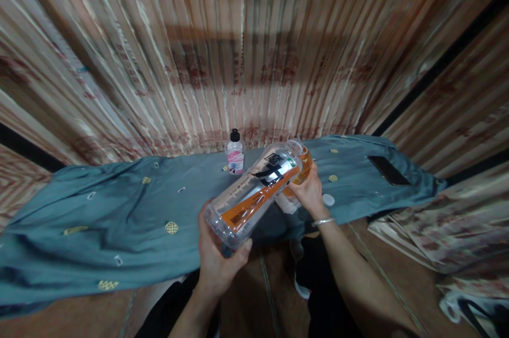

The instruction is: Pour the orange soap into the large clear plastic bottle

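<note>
A large clear plastic bottle (254, 189) with an orange label and black lettering is held tilted, its upper end toward the back right. My left hand (217, 253) is wrapped around its base. Behind its upper end is a second clear bottle (304, 164) with orange on it, partly hidden. My right hand (310, 189), wearing a bracelet on the wrist, is closed around this second bottle. Whether the two bottles touch I cannot tell. A round white cap (328, 200) lies right of my right hand.
A small bottle (235, 157) with a black cap and pink label stands at the back of the teal cloth-covered surface (119, 195). Far right lies a dark phone-like slab (387, 170). Patterned curtains (258, 73) hang close behind and at both sides.
</note>
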The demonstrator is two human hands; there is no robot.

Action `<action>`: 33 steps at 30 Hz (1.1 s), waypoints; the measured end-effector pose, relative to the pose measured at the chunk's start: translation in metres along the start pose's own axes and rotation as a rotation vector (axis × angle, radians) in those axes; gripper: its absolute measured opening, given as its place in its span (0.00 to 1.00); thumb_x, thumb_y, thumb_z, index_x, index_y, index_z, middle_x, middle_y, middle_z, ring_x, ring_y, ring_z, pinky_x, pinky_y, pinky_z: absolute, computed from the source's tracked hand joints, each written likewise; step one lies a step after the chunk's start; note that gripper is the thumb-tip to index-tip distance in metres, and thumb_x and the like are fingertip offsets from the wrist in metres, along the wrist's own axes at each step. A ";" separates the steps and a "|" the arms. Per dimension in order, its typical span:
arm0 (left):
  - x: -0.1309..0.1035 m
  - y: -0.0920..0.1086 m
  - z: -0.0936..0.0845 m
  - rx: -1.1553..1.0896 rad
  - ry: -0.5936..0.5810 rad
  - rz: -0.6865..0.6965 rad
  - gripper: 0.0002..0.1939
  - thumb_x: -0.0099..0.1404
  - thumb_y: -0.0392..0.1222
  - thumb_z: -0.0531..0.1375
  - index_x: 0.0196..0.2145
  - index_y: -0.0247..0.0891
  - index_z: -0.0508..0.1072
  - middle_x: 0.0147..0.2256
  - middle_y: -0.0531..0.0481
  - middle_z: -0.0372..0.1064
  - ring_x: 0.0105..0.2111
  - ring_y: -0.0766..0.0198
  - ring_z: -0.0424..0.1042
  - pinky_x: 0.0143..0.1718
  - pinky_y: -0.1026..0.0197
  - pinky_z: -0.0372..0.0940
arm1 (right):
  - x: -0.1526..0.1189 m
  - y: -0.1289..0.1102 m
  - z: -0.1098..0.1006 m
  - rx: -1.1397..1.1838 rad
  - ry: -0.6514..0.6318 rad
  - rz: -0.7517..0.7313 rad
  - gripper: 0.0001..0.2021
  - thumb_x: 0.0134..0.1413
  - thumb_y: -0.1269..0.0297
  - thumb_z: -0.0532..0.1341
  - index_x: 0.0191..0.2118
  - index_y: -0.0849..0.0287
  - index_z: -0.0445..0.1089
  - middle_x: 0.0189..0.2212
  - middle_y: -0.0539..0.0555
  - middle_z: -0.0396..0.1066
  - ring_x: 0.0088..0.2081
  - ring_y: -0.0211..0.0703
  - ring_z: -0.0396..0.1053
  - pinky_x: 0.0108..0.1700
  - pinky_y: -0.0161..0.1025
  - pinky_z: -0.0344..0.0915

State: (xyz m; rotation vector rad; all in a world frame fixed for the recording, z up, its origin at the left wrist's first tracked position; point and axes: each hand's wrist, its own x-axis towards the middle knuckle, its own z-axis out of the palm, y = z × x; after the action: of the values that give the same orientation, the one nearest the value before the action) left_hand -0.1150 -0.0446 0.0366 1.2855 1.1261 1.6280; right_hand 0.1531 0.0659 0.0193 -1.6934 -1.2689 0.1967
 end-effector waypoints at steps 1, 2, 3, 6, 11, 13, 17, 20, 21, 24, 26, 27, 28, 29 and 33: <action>0.001 0.002 0.000 0.001 -0.002 -0.002 0.47 0.53 0.51 0.75 0.65 0.39 0.61 0.56 0.36 0.71 0.55 0.43 0.77 0.57 0.45 0.73 | 0.000 0.000 0.000 0.001 -0.001 0.000 0.54 0.37 0.42 0.74 0.68 0.62 0.57 0.61 0.69 0.72 0.59 0.68 0.73 0.61 0.62 0.70; 0.001 0.004 0.001 0.003 -0.004 -0.006 0.47 0.53 0.51 0.75 0.64 0.38 0.61 0.56 0.36 0.71 0.55 0.43 0.77 0.56 0.45 0.73 | 0.000 0.000 0.000 0.004 -0.004 -0.001 0.53 0.37 0.42 0.74 0.68 0.62 0.58 0.61 0.69 0.72 0.59 0.68 0.73 0.61 0.62 0.70; 0.002 0.006 0.001 0.005 -0.007 -0.011 0.47 0.52 0.51 0.75 0.64 0.38 0.61 0.56 0.36 0.71 0.55 0.43 0.78 0.56 0.45 0.73 | 0.000 0.000 0.000 0.009 -0.007 -0.002 0.53 0.38 0.42 0.74 0.68 0.62 0.57 0.61 0.69 0.72 0.60 0.68 0.73 0.61 0.62 0.70; 0.003 0.009 0.002 0.010 -0.013 -0.027 0.48 0.51 0.51 0.75 0.64 0.37 0.60 0.55 0.35 0.72 0.54 0.42 0.78 0.55 0.45 0.74 | 0.000 -0.001 0.000 0.023 -0.013 -0.001 0.53 0.38 0.43 0.73 0.67 0.62 0.57 0.61 0.69 0.72 0.60 0.68 0.73 0.62 0.63 0.70; 0.002 0.007 0.001 0.015 -0.017 -0.012 0.47 0.52 0.51 0.75 0.64 0.37 0.60 0.56 0.35 0.72 0.55 0.43 0.78 0.55 0.46 0.74 | 0.000 -0.003 -0.001 0.011 -0.025 0.027 0.53 0.37 0.42 0.73 0.67 0.63 0.57 0.60 0.70 0.72 0.60 0.69 0.73 0.62 0.64 0.69; 0.001 0.005 0.001 0.021 -0.013 0.007 0.47 0.53 0.51 0.75 0.64 0.37 0.61 0.56 0.35 0.72 0.54 0.44 0.78 0.54 0.47 0.75 | -0.001 -0.003 -0.001 0.004 -0.025 0.039 0.53 0.36 0.42 0.73 0.67 0.63 0.57 0.61 0.70 0.72 0.60 0.70 0.73 0.62 0.64 0.69; 0.001 0.004 0.001 0.021 -0.015 0.012 0.47 0.53 0.50 0.75 0.65 0.37 0.61 0.56 0.36 0.73 0.55 0.45 0.78 0.55 0.48 0.74 | -0.001 -0.003 0.000 0.002 -0.019 0.037 0.53 0.37 0.42 0.73 0.67 0.63 0.58 0.61 0.71 0.72 0.60 0.69 0.73 0.62 0.63 0.69; 0.001 0.005 0.002 0.013 -0.011 0.022 0.45 0.54 0.50 0.75 0.64 0.37 0.62 0.56 0.37 0.73 0.53 0.47 0.79 0.52 0.50 0.76 | 0.000 -0.001 0.000 -0.002 -0.015 0.033 0.53 0.37 0.42 0.73 0.67 0.62 0.58 0.62 0.70 0.72 0.60 0.69 0.73 0.62 0.63 0.69; 0.001 0.005 0.003 0.015 -0.008 0.021 0.45 0.54 0.50 0.75 0.64 0.38 0.62 0.56 0.37 0.72 0.54 0.47 0.79 0.54 0.49 0.75 | 0.000 -0.001 0.000 -0.005 -0.014 0.031 0.53 0.37 0.42 0.73 0.67 0.63 0.58 0.61 0.70 0.72 0.60 0.69 0.73 0.62 0.63 0.70; 0.001 0.004 0.003 0.015 0.000 0.024 0.46 0.54 0.50 0.75 0.64 0.38 0.62 0.56 0.37 0.72 0.55 0.46 0.78 0.55 0.48 0.75 | 0.000 0.001 0.000 -0.003 -0.016 0.008 0.52 0.37 0.42 0.73 0.66 0.62 0.58 0.61 0.70 0.72 0.59 0.68 0.74 0.61 0.63 0.70; 0.000 0.002 0.002 0.014 -0.002 0.021 0.46 0.54 0.51 0.75 0.65 0.38 0.62 0.56 0.37 0.72 0.55 0.46 0.78 0.54 0.48 0.75 | 0.000 0.002 0.000 0.000 -0.013 -0.005 0.51 0.39 0.42 0.73 0.66 0.61 0.58 0.60 0.69 0.73 0.58 0.68 0.75 0.60 0.63 0.71; 0.000 0.001 0.002 0.013 0.000 0.020 0.46 0.54 0.51 0.75 0.65 0.38 0.62 0.56 0.37 0.72 0.55 0.46 0.78 0.54 0.48 0.75 | -0.001 0.002 0.000 -0.001 -0.010 -0.005 0.51 0.39 0.42 0.73 0.67 0.61 0.58 0.60 0.69 0.73 0.57 0.67 0.75 0.59 0.63 0.72; -0.001 0.001 0.002 0.011 -0.004 0.015 0.46 0.54 0.51 0.75 0.65 0.38 0.62 0.56 0.37 0.71 0.55 0.46 0.78 0.55 0.47 0.74 | -0.001 0.002 0.001 -0.002 -0.008 -0.001 0.51 0.39 0.42 0.73 0.67 0.61 0.58 0.60 0.69 0.74 0.57 0.68 0.75 0.59 0.63 0.72; -0.001 0.000 0.001 0.008 -0.007 0.011 0.46 0.54 0.51 0.75 0.65 0.38 0.62 0.56 0.37 0.71 0.55 0.46 0.78 0.56 0.47 0.74 | -0.001 0.002 0.001 -0.003 -0.007 0.002 0.51 0.39 0.43 0.73 0.67 0.62 0.58 0.59 0.69 0.74 0.57 0.68 0.75 0.59 0.63 0.72; 0.001 0.003 0.001 0.006 -0.019 -0.004 0.46 0.54 0.50 0.75 0.65 0.38 0.61 0.57 0.37 0.71 0.56 0.45 0.77 0.57 0.46 0.73 | -0.001 -0.001 0.000 0.010 -0.008 -0.004 0.51 0.39 0.43 0.73 0.67 0.61 0.58 0.60 0.69 0.73 0.58 0.68 0.74 0.60 0.63 0.71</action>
State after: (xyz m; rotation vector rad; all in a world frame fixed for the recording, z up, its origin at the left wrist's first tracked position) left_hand -0.1139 -0.0446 0.0395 1.2998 1.1217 1.6075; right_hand 0.1524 0.0650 0.0195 -1.6834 -1.2755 0.2075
